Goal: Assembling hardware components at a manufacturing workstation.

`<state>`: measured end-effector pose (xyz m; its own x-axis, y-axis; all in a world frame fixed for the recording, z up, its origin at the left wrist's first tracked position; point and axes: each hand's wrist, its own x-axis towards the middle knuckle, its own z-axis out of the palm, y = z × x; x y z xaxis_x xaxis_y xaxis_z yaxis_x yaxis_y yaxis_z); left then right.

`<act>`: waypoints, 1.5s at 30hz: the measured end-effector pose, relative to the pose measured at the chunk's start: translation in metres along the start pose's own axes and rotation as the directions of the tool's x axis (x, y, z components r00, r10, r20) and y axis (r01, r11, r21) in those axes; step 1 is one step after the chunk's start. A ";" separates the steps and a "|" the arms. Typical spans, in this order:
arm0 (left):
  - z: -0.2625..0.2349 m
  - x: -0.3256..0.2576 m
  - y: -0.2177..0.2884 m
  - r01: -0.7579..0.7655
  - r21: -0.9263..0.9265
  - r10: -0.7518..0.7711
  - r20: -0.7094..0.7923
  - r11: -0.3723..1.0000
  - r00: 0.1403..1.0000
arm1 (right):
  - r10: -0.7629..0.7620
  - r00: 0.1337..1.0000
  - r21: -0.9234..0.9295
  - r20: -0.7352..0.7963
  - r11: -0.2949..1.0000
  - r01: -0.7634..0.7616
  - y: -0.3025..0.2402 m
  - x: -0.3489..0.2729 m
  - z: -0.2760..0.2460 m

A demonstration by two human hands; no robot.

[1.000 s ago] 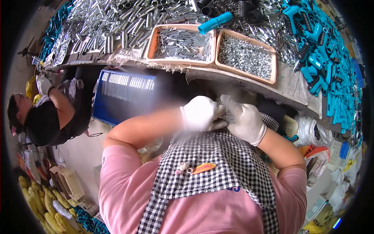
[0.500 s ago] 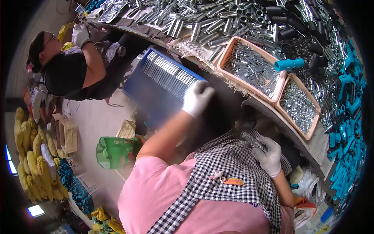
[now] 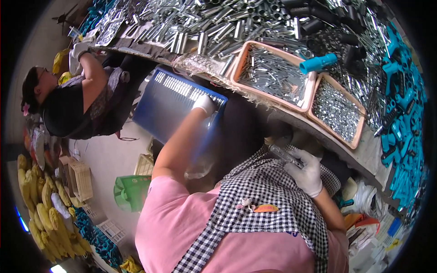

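Observation:
My left hand [image 3: 205, 104], in a white glove, reaches into a blue plastic bin [image 3: 150, 125]. It is at the right end of a row of shiny metal rods [image 3: 175, 86] lined up side by side. Its fingers are blurred and partly hidden, so their grip does not show. My right hand [image 3: 306, 173], gloved too, is closed around a shiny metal tube [image 3: 284, 155] held in front of the checked apron [image 3: 264, 189]. The tube's lower end is hidden by the fingers.
Beyond the bin runs a workbench with heaped metal tubes [image 3: 218, 29], teal plastic parts [image 3: 403, 127], and two peach trays, one of pins [image 3: 273, 75] and one of small metal pieces [image 3: 339, 107]. Another person [image 3: 86, 98] sits at left. A green bag [image 3: 129, 193] is on the left.
My left hand has moved from beside the bin's right end down onto the row of rods. My right hand still grips the tube. The whole view has shifted a little.

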<state>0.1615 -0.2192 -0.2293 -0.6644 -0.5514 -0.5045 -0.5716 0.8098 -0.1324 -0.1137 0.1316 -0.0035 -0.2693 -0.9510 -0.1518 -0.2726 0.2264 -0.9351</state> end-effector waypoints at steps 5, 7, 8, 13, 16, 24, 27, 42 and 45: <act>-0.064 -0.072 0.016 0.037 -0.987 -0.437 -0.035 0.156 0.899 | -0.121 0.988 -0.153 -0.100 0.983 0.105 -0.011 -0.005 -0.009; -0.094 -0.100 0.021 -0.250 -0.834 -0.252 -0.411 0.492 0.876 | -0.185 0.975 -0.248 -0.124 0.957 0.150 -0.013 -0.008 -0.013; -0.109 -0.112 0.035 -0.330 -0.930 -0.296 -0.365 0.162 0.883 | -0.180 0.975 -0.249 -0.133 0.958 0.143 -0.012 -0.011 -0.014; -0.206 -0.157 0.133 -0.108 -0.832 -0.216 0.015 -0.545 0.976 | -0.223 0.948 -0.281 -0.227 0.947 0.155 -0.006 -0.025 -0.017; -0.211 -0.157 0.164 -0.158 -0.835 -0.263 -0.017 -0.526 0.965 | -0.219 0.936 -0.281 -0.275 0.949 0.139 -0.003 -0.035 -0.020; -0.230 -0.158 0.234 -0.226 -0.826 -0.333 -0.049 -0.517 0.942 | -0.243 0.901 -0.232 -0.360 0.959 0.166 0.008 -0.051 -0.028; -0.231 -0.163 0.249 -0.216 -0.811 -0.240 -0.096 -0.543 0.966 | -0.253 0.892 -0.232 -0.374 0.957 0.174 0.005 -0.051 -0.029; -0.233 -0.164 0.228 -0.003 -0.805 0.095 -0.074 -0.593 0.993 | -0.250 0.917 -0.143 -0.311 0.966 0.215 0.012 -0.053 -0.042; -0.225 -0.153 0.219 0.102 -0.798 0.245 -0.058 -0.594 0.968 | -0.256 0.919 -0.093 -0.299 0.967 0.239 0.015 -0.054 -0.041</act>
<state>0.0294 -0.0027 0.0112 -0.8108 -0.3472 -0.4712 -0.1131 -0.6970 0.7081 -0.1408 0.1950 0.0034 -0.4537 -0.8695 0.1953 -0.4139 0.0115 -0.9103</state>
